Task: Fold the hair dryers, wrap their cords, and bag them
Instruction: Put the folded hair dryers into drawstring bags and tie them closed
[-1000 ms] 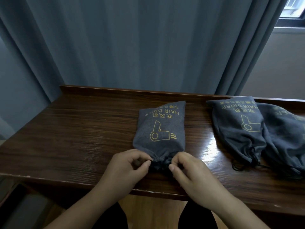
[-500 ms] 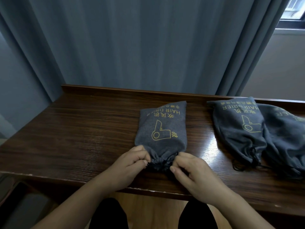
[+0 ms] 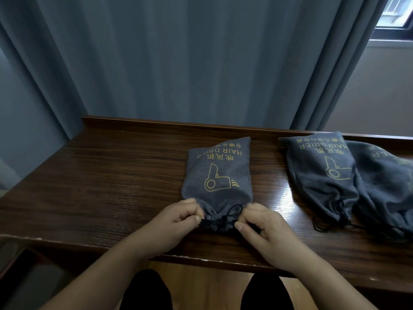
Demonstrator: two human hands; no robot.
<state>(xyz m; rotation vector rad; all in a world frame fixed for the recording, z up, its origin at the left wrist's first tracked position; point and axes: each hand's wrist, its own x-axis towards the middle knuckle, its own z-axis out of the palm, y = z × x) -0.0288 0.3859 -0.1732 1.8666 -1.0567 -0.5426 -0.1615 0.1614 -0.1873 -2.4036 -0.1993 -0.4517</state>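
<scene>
My left hand (image 3: 178, 217) and right hand (image 3: 260, 224) work the gathered mouth of the grey felt drawstring bag printed with a yellow hair-dryer emblem (image 3: 218, 175), which lies flat near the front edge of the dark wood-grain table (image 3: 111, 182). Both hands are curled, thumb against fingertips, each pinching the thin black drawstring cord (image 3: 232, 211) at its side of the puckered opening. To finish well, I judge the two ends should be drawn apart evenly and level with the tabletop, so the neck cinches fully without dragging the bag toward me. Against the frame half a second earlier, a loop of cord now stands clear above the neck. Two more grey felt bags (image 3: 324, 173), already closed, lie well apart to the right.
</scene>
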